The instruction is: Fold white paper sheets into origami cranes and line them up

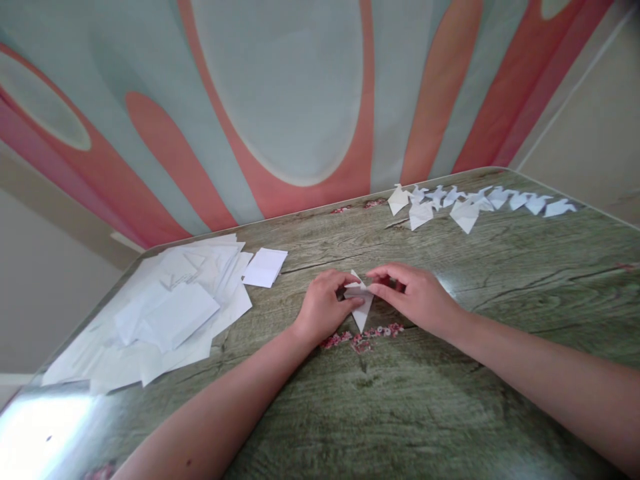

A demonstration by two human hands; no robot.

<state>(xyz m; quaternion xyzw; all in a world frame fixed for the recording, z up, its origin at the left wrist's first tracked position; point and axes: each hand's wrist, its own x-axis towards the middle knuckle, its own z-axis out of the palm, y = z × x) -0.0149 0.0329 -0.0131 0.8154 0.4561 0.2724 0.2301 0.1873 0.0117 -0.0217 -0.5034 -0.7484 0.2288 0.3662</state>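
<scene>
Far to the left of our fingers lies a loose heap of white paper sheets, spread over that end of the counter, with a small stack of square sheets at its near-right edge, well apart from our hands.

Our left hand rests on the counter with the wrist low and the forearm running in from the lower left. Its fingers are curled and drawn close together, pinching the left side of the folded white paper; the thumb tip meets the paper's upper left edge.

The folded paper sits between both hands, just above the counter or lying on it; we cannot tell which. It is white, creased into a narrow kite-like form, with a small point upward and a longer point toward us. Just below it, a band of small pink flower print shows on the counter surface.

Our right hand comes in from the lower right, palm down, forearm stretched along the counter. Its fingers are bent and close together, the tips pressing the paper's right edge.

Well beyond the right fingers, near the far edge, stands a row of finished white paper cranes.
</scene>
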